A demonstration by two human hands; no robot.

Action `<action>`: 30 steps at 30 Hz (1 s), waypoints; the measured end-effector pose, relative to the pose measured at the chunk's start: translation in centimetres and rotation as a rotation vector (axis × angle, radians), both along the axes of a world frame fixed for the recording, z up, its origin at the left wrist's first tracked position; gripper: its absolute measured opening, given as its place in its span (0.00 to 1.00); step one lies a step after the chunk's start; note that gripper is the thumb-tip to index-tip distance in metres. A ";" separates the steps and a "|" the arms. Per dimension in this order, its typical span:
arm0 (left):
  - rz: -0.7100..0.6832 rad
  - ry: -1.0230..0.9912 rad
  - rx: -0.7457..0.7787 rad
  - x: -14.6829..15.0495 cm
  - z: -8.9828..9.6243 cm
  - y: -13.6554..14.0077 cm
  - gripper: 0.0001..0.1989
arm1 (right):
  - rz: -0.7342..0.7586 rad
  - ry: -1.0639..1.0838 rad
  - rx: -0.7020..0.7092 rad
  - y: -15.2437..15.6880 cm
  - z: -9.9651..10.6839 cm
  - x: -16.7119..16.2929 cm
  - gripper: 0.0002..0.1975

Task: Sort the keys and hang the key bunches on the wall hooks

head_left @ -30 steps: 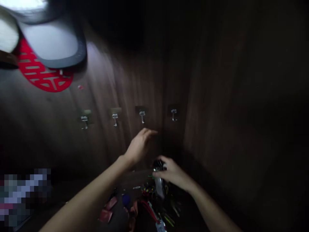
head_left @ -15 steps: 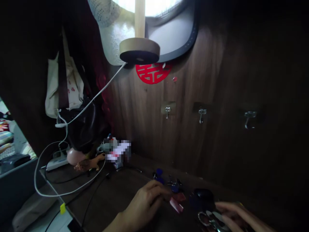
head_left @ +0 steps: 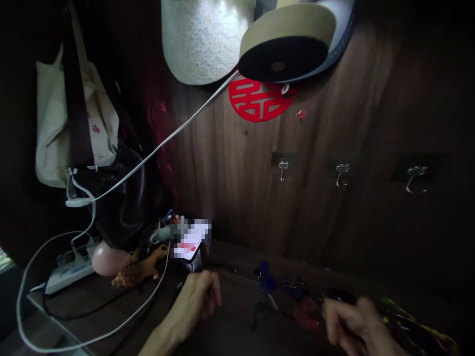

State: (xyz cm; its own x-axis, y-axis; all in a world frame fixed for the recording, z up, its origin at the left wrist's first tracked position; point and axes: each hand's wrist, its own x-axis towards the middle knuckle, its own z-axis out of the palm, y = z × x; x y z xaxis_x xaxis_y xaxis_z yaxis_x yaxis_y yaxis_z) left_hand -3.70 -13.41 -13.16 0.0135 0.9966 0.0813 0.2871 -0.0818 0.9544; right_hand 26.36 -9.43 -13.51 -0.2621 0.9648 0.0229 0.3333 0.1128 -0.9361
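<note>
My left hand [head_left: 196, 299] is over the desk with its fingers curled downward, and nothing shows in them. Closest to it is a phone-like slab [head_left: 195, 240] with a bright, pixelated screen. My right hand [head_left: 354, 321], blurred, is bent at the fingers; what they may hold is hidden. Just left of it lies a dull red flat piece [head_left: 307, 312]. Beyond that are a small bunch with blue tags [head_left: 265, 279] and another dark blue and metal bunch [head_left: 296, 287], perhaps keys. A dark rounded object [head_left: 341, 295] sits behind my right hand.
Yellow-green straps [head_left: 419, 324] lie at far right. On the left are a power strip [head_left: 70, 272], a pink rounded object [head_left: 110, 258], a brown animal figure [head_left: 143, 269] and a looping white cable [head_left: 174, 134]. Metal hooks [head_left: 342, 173] line the wall; bags [head_left: 118, 198] hang left.
The camera view has shifted. My left hand has left the red piece and moved left toward the phone-like slab. The ring and metal pieces seen by my right hand no longer show there.
</note>
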 end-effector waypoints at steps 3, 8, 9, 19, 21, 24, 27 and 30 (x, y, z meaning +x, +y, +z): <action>0.015 -0.056 -0.032 -2.0 -0.4 0.7 0.43 | -0.029 0.070 -0.012 -0.1 0.6 -1.2 0.42; -0.019 -0.035 -0.091 -2.8 -1.2 1.6 0.44 | -0.079 0.080 0.010 -0.5 0.9 -2.2 0.41; -0.035 -0.043 -0.100 -2.9 -1.4 1.8 0.44 | -0.084 0.082 0.013 -0.6 0.9 -2.2 0.41; -0.089 -0.093 -0.154 0.9 -1.3 4.0 0.44 | -0.175 0.017 0.097 0.2 0.2 1.1 0.37; -0.054 0.018 -0.095 2.6 -1.3 4.7 0.35 | -0.208 -0.120 0.193 0.5 -0.3 2.1 0.28; 0.023 0.268 0.159 4.8 -2.2 6.0 0.15 | -0.179 -0.323 0.334 1.0 -1.7 3.6 0.14; -0.027 0.461 0.309 6.3 -3.6 7.3 0.18 | -0.103 -0.439 0.384 1.2 -3.4 5.0 0.10; -0.119 0.617 0.334 7.5 -4.8 8.1 0.23 | -0.043 -0.509 0.393 1.2 -4.6 6.4 0.08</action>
State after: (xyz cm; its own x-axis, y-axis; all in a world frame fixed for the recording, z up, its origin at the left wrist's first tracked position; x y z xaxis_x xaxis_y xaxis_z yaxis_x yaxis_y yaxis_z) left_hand 3.79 -5.33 -17.93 0.2627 0.9086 0.3248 0.7380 -0.4061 0.5389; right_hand 32.74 -8.26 -18.16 -0.2946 0.9198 0.2594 0.7370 0.3914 -0.5510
